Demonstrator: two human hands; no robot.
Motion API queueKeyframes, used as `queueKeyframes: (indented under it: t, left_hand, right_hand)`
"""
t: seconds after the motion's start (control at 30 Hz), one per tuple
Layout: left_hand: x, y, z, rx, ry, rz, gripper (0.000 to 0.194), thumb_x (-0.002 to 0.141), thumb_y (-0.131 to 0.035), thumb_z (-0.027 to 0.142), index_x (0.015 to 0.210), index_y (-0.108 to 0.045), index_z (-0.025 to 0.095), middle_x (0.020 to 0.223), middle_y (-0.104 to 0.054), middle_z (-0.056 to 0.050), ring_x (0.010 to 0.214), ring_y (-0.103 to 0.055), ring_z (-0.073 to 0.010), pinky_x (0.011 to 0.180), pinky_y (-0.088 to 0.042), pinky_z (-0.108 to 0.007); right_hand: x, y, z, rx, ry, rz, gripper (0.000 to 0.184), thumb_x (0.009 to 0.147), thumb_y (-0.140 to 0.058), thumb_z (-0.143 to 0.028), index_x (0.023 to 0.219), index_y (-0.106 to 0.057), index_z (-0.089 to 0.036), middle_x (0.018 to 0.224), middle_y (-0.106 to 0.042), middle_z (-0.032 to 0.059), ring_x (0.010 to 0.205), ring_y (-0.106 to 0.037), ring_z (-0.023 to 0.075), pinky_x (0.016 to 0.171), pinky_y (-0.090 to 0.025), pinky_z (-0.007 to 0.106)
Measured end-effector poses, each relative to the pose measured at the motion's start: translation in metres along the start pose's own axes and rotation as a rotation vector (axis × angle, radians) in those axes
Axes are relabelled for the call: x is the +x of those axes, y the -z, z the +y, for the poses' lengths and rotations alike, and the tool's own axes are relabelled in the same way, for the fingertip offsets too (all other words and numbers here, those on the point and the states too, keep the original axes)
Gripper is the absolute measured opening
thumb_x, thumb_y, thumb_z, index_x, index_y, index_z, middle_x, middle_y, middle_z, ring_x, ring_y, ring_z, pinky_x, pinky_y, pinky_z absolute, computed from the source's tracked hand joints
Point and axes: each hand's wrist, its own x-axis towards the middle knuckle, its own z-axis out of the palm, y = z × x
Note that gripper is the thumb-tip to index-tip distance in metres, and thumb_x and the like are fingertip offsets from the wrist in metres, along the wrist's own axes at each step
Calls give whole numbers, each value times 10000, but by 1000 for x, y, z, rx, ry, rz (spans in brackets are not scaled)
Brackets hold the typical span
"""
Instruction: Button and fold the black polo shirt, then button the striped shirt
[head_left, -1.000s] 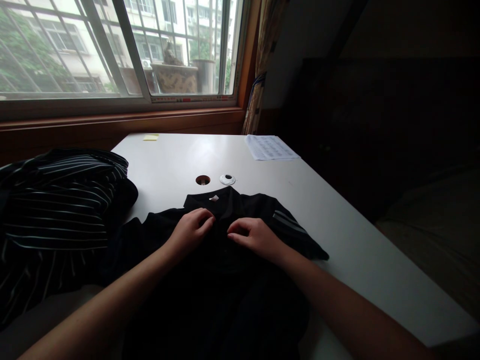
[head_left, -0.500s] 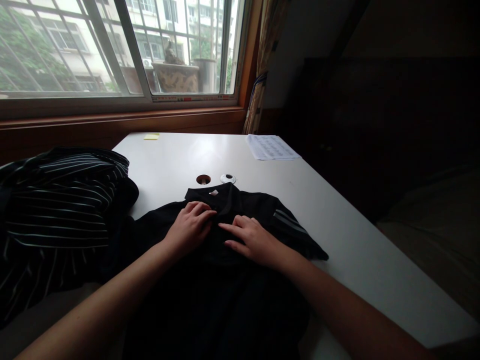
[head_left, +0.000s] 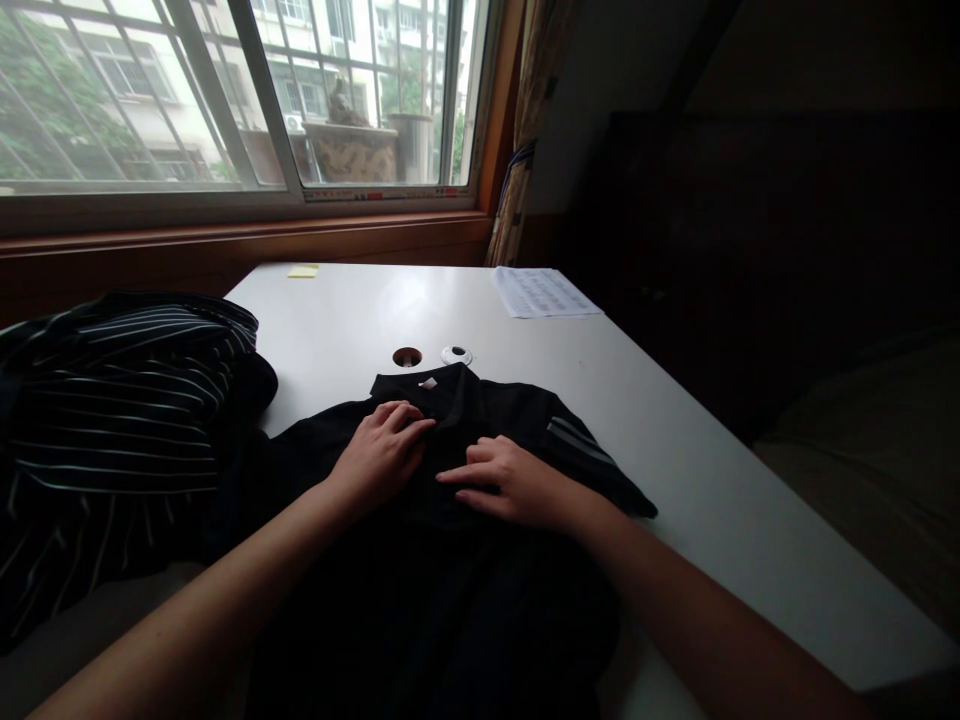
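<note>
A black collared shirt (head_left: 450, 590) lies spread over the white table (head_left: 712, 480), its collar at the far end with a small white label (head_left: 428, 383) inside. Grey stripes mark its right sleeve. My left hand (head_left: 381, 450) rests on the front just below the collar, fingers bent and index tip on the cloth, thumb apart from it. My right hand (head_left: 510, 480) is over the chest, index finger and thumb stretched out, the other fingers curled; it holds nothing. Whether its fingertip presses the dark cloth is hard to make out.
To the left is a heap of black-and-white striped cloth (head_left: 112, 400). Beyond the collar are a round cable hole (head_left: 407, 357) and its white cover (head_left: 457, 355). Printed sheets (head_left: 546, 293) and a yellow note (head_left: 303, 271) lie along the far edge, below a barred window (head_left: 360, 100).
My right hand has shifted slightly towards me along the shirt front, its fingers curling more behind the index finger. My left hand has hardly moved.
</note>
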Motion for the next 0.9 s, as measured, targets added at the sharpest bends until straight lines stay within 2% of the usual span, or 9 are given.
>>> queueKeyframes:
  t: [0.13, 0.37, 0.9]
  left_hand:
    - [0, 0, 0, 1, 1, 3, 390, 918, -547, 217, 1303, -590, 261, 1248, -589, -86, 1257, -443, -296, 1054, -430, -485]
    - [0, 0, 1, 31, 1, -8, 402, 922, -541, 223, 1320, -581, 257, 1248, -587, -92, 1249, -444, -300, 1039, -440, -486]
    - [-1, 0, 3, 64, -1, -28, 480, 902, -563, 207, 1373, -551, 302, 1275, -560, -96, 1254, -427, -312, 1016, -436, -488]
  right_hand:
    - [1, 0, -3, 25, -26, 20, 294, 948, -595, -348, 1226, -663, -280, 937, -675, 34, 892, -585, 180, 864, -401, 332]
    - [4, 1, -3, 81, -74, 35, 254, 924, -629, -326, 1159, -670, -241, 954, -699, 39, 879, -598, 181, 829, -418, 321]
    - [1, -2, 4, 118, -5, 55, 230, 939, -594, -314, 1112, -716, -225, 893, -716, 55, 855, -619, 191, 823, -444, 329]
